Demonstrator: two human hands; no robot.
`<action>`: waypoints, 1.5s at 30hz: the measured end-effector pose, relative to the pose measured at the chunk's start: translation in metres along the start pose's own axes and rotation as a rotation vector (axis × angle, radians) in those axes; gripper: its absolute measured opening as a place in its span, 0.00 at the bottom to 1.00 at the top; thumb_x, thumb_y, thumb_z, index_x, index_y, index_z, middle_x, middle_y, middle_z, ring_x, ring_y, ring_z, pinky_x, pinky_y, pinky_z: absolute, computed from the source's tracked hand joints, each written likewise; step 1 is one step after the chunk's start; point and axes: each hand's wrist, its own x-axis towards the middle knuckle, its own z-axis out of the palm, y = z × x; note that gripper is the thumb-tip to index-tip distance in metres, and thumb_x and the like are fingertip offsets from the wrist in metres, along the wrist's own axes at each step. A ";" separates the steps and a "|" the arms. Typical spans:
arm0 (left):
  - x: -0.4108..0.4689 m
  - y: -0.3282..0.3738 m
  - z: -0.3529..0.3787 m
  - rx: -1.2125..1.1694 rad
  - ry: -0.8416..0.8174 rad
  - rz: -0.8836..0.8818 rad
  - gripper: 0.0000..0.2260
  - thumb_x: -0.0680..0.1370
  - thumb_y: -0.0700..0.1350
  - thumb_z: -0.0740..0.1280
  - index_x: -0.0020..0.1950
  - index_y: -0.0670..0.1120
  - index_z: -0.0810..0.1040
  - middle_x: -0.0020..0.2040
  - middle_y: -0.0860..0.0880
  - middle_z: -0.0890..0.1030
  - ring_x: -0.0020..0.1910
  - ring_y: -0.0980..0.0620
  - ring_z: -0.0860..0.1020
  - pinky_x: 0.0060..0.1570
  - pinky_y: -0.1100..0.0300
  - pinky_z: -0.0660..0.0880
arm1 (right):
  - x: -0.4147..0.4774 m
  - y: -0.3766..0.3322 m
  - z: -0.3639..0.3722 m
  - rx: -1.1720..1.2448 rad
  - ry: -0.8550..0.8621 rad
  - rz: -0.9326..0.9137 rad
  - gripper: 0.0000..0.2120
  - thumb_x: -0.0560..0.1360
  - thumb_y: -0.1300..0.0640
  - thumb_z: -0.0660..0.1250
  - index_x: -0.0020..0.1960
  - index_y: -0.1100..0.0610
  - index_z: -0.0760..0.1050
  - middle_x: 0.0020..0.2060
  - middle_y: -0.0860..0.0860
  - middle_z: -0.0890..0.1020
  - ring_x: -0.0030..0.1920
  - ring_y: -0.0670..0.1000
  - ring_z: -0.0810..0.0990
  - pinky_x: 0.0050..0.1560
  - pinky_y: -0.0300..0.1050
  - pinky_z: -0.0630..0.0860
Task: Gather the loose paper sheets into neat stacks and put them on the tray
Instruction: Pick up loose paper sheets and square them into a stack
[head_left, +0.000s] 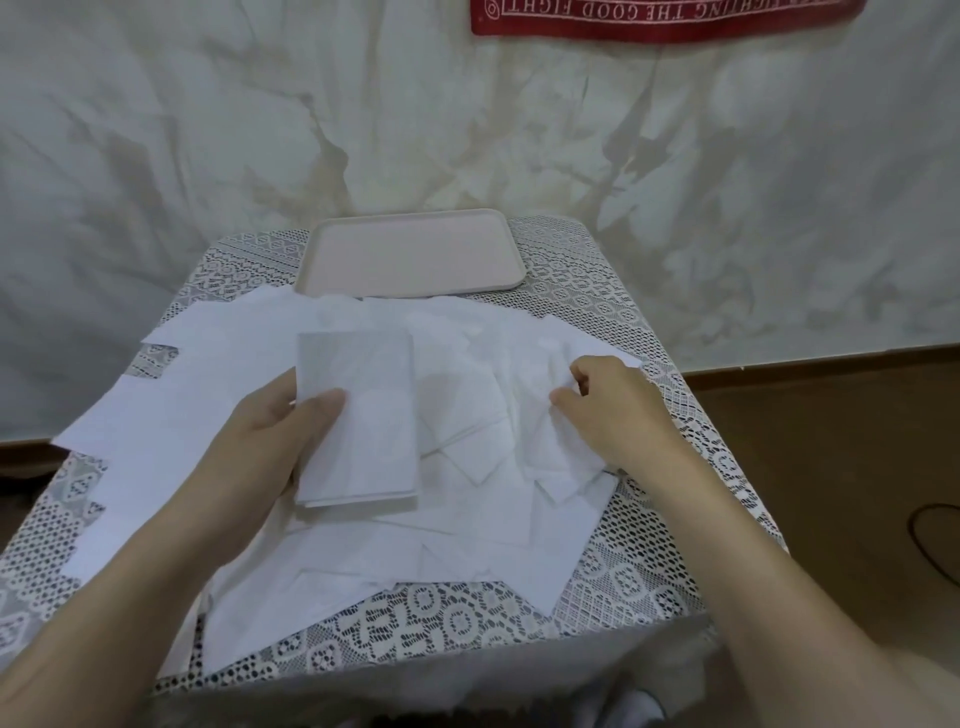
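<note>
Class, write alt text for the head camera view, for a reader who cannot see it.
The left hand holds a stack of white sheets while the right hand pinches a loose sheet from papers scattered over a lace-covered table. A pink tray lies beyond them.

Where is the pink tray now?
In the head view, the tray sits at the far middle of the lace-covered table, just beyond the loose paper sheets.

Left hand (270, 431) grips a paper stack (363, 415), right hand (618, 410) pinches a sheet (540, 441).
</note>
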 end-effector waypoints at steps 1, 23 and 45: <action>0.000 0.000 -0.001 -0.004 0.005 0.005 0.12 0.86 0.43 0.61 0.64 0.50 0.82 0.57 0.49 0.88 0.54 0.49 0.87 0.54 0.49 0.79 | 0.001 0.000 -0.001 0.021 -0.010 -0.005 0.15 0.80 0.54 0.66 0.38 0.56 0.66 0.30 0.51 0.69 0.33 0.54 0.68 0.33 0.47 0.62; -0.007 -0.017 -0.034 -0.187 0.129 0.023 0.07 0.80 0.48 0.70 0.54 0.50 0.87 0.51 0.33 0.82 0.47 0.39 0.78 0.46 0.39 0.68 | 0.004 -0.051 0.014 0.532 -0.098 -0.187 0.20 0.75 0.52 0.73 0.36 0.61 0.66 0.29 0.49 0.66 0.33 0.50 0.64 0.38 0.48 0.60; -0.008 -0.008 -0.023 -0.090 0.073 -0.011 0.12 0.86 0.43 0.63 0.55 0.50 0.88 0.55 0.46 0.88 0.57 0.41 0.86 0.66 0.36 0.76 | 0.000 -0.038 0.001 0.333 0.089 -0.150 0.13 0.76 0.47 0.69 0.51 0.56 0.79 0.40 0.49 0.84 0.45 0.58 0.81 0.50 0.57 0.78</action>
